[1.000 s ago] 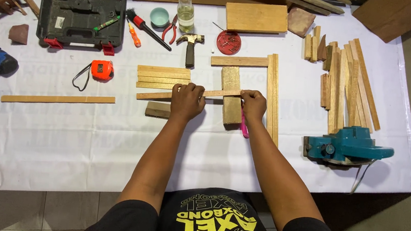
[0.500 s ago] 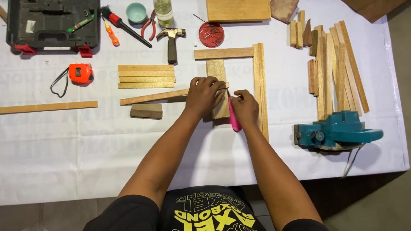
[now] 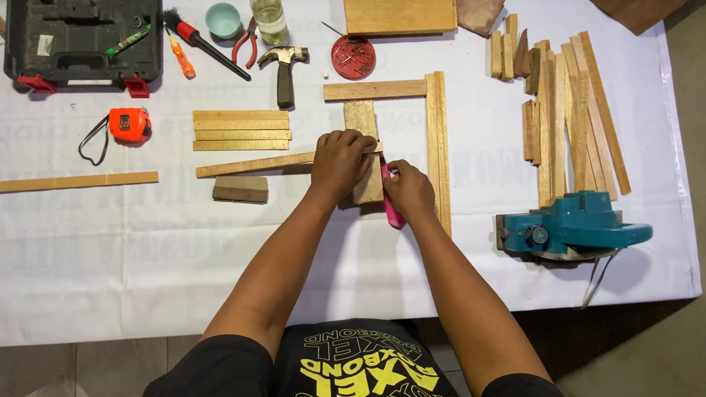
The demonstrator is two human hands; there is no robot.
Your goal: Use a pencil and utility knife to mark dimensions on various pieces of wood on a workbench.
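We see the left hand (image 3: 341,162) pressed down, fingers (image 3: 364,143) curled over the right end of a long thin pale wooden strip (image 3: 255,165) where it crosses an upright rough wooden block (image 3: 364,153) on the white-covered desk (image 3: 154,232). The right hand (image 3: 407,190), just beside it, has fingers clenched around a pink-handled tool (image 3: 390,207), its tip at the strip's end; tip detail too small to tell. An L-shaped wooden frame (image 3: 435,138) lies just right.
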